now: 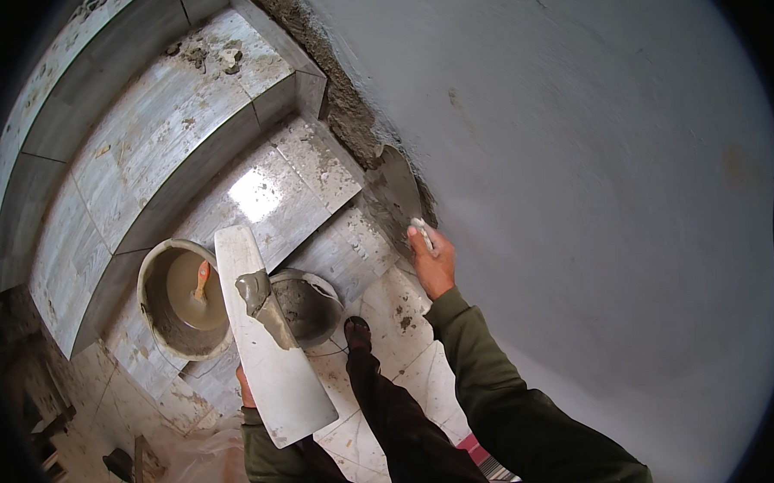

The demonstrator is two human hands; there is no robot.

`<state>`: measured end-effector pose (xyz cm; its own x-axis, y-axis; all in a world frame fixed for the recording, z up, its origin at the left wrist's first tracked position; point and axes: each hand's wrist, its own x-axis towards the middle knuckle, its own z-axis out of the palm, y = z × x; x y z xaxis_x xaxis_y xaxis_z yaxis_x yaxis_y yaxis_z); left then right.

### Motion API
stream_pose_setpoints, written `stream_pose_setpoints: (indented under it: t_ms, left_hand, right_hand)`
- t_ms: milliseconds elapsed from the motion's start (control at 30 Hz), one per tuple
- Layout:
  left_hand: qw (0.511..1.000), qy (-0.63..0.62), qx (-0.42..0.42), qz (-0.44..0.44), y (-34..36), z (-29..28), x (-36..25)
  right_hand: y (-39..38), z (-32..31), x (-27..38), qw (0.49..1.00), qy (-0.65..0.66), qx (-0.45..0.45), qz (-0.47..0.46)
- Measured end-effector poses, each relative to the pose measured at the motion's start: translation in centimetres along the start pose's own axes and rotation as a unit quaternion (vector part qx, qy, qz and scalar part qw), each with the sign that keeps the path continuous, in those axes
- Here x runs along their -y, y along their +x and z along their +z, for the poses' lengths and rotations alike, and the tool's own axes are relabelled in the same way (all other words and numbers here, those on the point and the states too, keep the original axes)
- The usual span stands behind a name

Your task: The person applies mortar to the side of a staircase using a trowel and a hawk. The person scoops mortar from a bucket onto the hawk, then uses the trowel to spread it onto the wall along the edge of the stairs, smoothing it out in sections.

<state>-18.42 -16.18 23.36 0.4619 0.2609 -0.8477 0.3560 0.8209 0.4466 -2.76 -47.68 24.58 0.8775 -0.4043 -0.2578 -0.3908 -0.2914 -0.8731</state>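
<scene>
My right hand [433,258] is closed around the pale handle of a trowel [393,188]. Its grey blade lies against the rough mortar strip [346,92] along the foot of the wall. On the left, a long white plastering float [276,376] carries a lump of wet grey mortar [255,292] near its middle. My left hand [245,387] grips the float from beneath; the board hides most of the fingers.
A bucket of cloudy water [147,295] holds a brush with an orange handle [203,277]. Beside it stands a mortar bucket [321,309], partly behind the float. Tiled steps [154,157] with mortar crumbs rise at upper left. A smooth grey wall [592,189] fills the right.
</scene>
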Motion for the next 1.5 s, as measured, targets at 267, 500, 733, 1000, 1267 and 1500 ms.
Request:
stream_pose_setpoints:
  t_ms: [267,500,733,1000,1267,1500]
  left_hand:
    - [1.000,0.017,-0.012,0.013,0.5,0.0,-0.7]
    - [0.997,0.059,-0.026,0.035,0.5,0.5,-0.1]
    - [0.826,0.471,0.180,0.253,2.5,-1.5,-0.6]
    - [0.825,0.462,0.217,0.243,2.5,-1.1,-1.1]
    - [0.820,0.468,0.231,0.235,2.5,-0.4,-1.0]
    - [0.821,0.462,0.249,0.226,2.6,0.7,-0.3]
  right_hand:
    - [-2.3,0.6,2.4,0.988,-0.136,0.008,-0.070]
    - [0.9,2.8,5.0,0.992,-0.101,-0.030,-0.067]
    - [-2.4,-1.7,3.0,0.994,-0.101,-0.032,-0.022]
    - [-3.9,-1.9,0.9,0.979,-0.175,-0.031,-0.098]
    - [-3.6,-2.9,0.1,0.997,-0.072,0.000,-0.004]
    - [-6.2,-3.6,-1.7,0.991,-0.124,0.003,-0.039]
